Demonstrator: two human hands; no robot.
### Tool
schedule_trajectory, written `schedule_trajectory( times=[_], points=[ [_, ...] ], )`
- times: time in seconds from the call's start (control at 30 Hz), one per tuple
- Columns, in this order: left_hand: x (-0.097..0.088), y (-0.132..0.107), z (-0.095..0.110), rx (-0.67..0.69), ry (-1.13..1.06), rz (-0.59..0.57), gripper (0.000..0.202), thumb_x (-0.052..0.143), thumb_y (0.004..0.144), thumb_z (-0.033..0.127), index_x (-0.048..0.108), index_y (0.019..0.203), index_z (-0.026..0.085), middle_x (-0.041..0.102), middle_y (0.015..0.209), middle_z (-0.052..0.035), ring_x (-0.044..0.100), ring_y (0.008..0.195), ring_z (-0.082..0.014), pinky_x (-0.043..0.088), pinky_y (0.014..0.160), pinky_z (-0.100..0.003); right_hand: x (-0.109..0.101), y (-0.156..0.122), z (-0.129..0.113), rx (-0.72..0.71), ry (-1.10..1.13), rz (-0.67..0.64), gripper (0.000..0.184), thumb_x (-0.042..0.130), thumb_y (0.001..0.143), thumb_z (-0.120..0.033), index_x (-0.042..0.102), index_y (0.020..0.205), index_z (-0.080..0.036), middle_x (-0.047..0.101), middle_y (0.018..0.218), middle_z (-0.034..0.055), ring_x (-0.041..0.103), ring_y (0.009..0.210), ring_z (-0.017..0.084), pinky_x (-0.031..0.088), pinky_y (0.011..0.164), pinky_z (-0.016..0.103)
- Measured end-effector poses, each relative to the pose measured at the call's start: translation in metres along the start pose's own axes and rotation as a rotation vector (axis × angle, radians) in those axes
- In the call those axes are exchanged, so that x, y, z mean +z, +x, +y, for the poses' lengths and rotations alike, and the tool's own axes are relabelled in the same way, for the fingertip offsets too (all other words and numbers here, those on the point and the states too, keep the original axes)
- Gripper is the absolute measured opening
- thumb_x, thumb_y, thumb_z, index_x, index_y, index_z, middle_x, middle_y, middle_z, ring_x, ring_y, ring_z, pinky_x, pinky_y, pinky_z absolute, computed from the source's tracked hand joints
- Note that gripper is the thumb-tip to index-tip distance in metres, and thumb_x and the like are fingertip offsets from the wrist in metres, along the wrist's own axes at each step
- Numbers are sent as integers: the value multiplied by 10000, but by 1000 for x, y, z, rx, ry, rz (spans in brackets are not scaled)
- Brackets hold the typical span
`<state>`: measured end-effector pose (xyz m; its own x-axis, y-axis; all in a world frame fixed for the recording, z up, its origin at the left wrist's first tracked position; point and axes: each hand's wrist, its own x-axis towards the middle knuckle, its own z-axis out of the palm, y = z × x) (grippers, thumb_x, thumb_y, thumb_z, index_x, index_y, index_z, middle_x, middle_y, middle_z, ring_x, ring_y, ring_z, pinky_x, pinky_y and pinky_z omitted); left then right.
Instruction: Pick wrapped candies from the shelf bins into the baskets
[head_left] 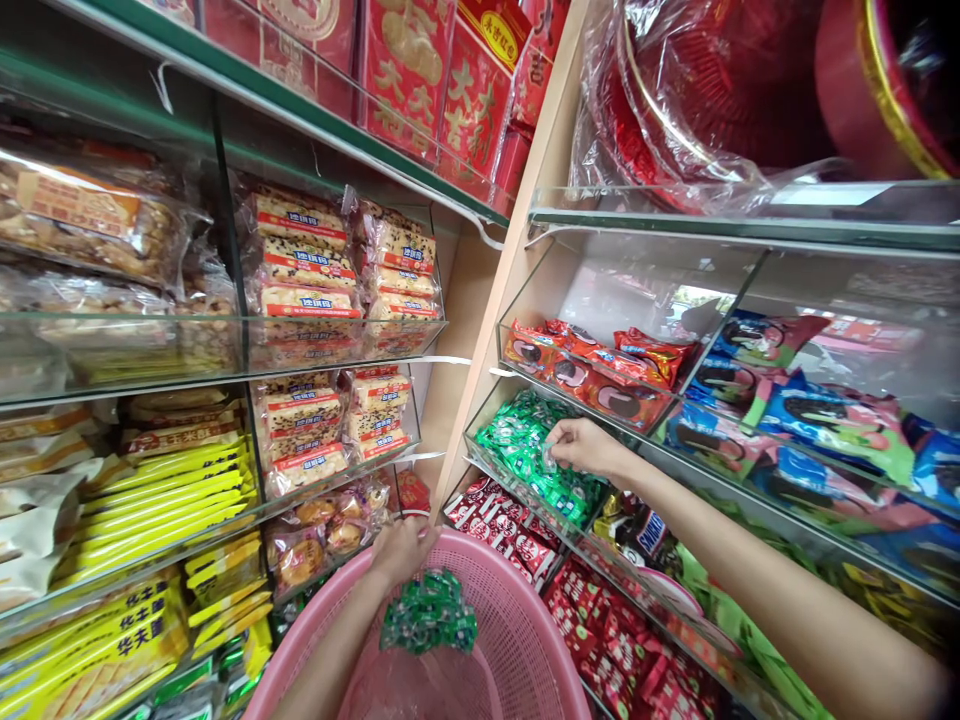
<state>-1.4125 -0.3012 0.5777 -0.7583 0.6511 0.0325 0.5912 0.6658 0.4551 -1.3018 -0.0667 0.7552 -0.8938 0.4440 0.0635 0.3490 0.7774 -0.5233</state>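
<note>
Pink plastic forms a perforated basket (pixel 529 610) below a smaller glass compartment (pixel 517 500). The left hand (pixel 405 548) is at the basket's rim, its grip hidden; the right hand (pixel 589 447) has fingers pinched on green packets (pixel 517 435) heaped in the compartment, more lying inside the basket.

The bare right forearm (pixel 739 550) slanted up from the lower right, and the right hand (pixel 587 448) had its fingers curled toward the thumb. The bare left forearm (pixel 337 635) rose lower down, the left hand (pixel 403 550) bent over, its fingertips partly hidden.
</note>
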Motion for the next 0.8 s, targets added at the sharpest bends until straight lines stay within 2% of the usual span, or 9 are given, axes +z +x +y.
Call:
schedule_trajectory(
  times=[0.13,0.27,0.43,0.57,0.8],
  points=[
    [2,-1,-1,0,1,4,436,298,830,495,632,808,217,688,852,-65,615,877,-223,362,648,-257,7,6,3,-28,-365,71,24,565,669,-160,577,686,-173,615,669,17,572,661,137,367,571,213],
    [3,0,-5,-23,-1,0,453,292,824,520,632,830,220,686,852,-70,615,873,-223,366,651,-259,14,5,-2,51,-547,62,205,603,700,-375,606,763,-180,633,803,71,595,790,202,373,597,244],
    [3,1,-9,-19,-4,1,472,279,826,534,631,824,219,683,831,-62,620,828,-211,357,622,-249,16,3,-9,139,-614,-4,278,640,672,-391,613,862,-190,631,920,79,586,891,219,390,638,248],
    [1,2,-9,-22,-10,8,483,277,829,533,636,834,210,680,809,-64,619,784,-188,354,622,-236,15,5,-5,98,-577,-41,296,666,646,-361,615,874,-180,637,931,70,588,875,193,395,644,229],
    [-3,1,-6,-13,-27,14,451,295,834,496,649,849,216,683,816,-58,609,782,-178,347,632,-227,15,3,0,39,-500,-75,230,678,625,-262,592,825,-189,624,766,13,574,719,140,382,582,203]
  ],
)
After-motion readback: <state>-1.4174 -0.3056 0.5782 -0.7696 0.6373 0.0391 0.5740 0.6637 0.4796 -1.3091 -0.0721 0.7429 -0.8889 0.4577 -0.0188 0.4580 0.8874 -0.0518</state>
